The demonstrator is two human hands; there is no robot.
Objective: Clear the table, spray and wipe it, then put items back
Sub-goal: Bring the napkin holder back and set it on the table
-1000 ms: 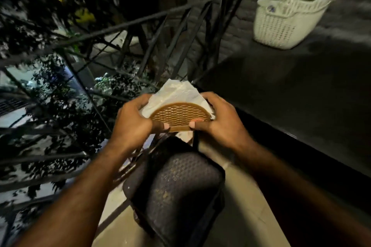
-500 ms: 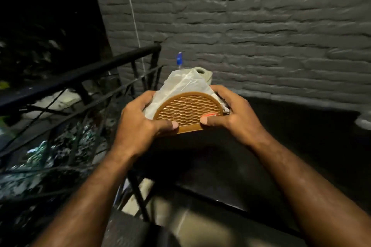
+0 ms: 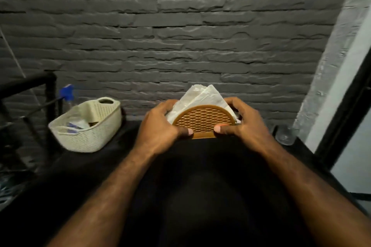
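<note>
A brown half-round napkin holder with white napkins standing up in it is held over the far middle of the black table. My left hand grips its left side and my right hand grips its right side, thumbs on the front face. Whether its base touches the table I cannot tell. A cream woven basket stands at the table's far left, with a blue-topped spray bottle sticking up from it.
A grey brick wall runs right behind the table. A clear glass stands at the far right corner. A black railing is on the left, and a pale wall with a dark frame rises on the right.
My view has swung from the railing and chair round to the table. Both hands have carried the napkin holder to the table's far middle, near the wall.
</note>
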